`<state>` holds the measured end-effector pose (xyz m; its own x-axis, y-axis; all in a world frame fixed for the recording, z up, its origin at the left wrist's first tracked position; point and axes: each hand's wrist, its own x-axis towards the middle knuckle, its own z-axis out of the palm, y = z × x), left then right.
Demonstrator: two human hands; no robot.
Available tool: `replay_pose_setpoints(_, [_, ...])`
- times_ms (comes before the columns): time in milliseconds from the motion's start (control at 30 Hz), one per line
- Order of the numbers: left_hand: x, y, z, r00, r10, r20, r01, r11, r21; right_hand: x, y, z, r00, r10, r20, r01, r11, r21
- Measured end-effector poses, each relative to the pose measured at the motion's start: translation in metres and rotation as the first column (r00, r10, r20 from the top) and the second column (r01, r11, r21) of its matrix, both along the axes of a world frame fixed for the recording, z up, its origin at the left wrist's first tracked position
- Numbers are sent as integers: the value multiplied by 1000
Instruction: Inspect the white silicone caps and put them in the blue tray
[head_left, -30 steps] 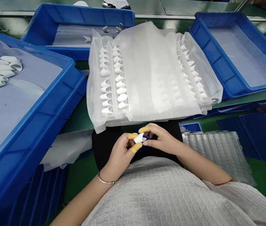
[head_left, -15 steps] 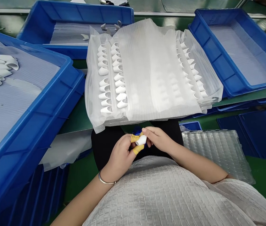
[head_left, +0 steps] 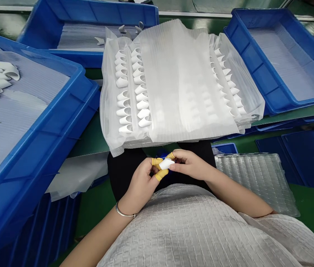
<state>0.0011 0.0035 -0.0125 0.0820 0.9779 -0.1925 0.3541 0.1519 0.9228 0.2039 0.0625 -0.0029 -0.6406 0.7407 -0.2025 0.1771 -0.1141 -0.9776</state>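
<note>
Both hands, left hand (head_left: 141, 181) and right hand (head_left: 192, 165), pinch one small white piece (head_left: 166, 163) between fingertips, just below near edge of the tray stack (head_left: 179, 85). Blue bins (head_left: 31, 122) flank that stack; clear tray (head_left: 257, 178) right.

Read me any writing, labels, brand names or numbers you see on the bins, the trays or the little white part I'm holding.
None: no readable text anywhere.
Small white plastic part, held by left hand and right hand: plain, unmarked.
Blue bins: no label or number visible on the walls.
Stack of bagged trays and clear blister tray: no print visible.
</note>
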Motion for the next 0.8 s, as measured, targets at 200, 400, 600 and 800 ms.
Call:
replay_pose_setpoints(200, [1, 1, 5, 993, 16, 120, -4, 995, -97, 3, -2, 4, 985, -19, 172, -64, 882, 466])
replay_pose_setpoints(400, [0, 2, 2, 1000, -31, 4, 31, 998, 52, 6, 1, 1, 994, -27, 109, -4, 960, 280])
replay_pose_setpoints(600, [-1, 3, 2, 993, -59, -104, 82, 970, 230, 2, 4, -3, 998, -27, 64, 29, 999, -37])
replay_pose_setpoints(800, [-1, 1, 4, 1000, -8, 22, 7, 1000, 12, 5, 1, 4, 998, -27, 61, 16, 983, 183])
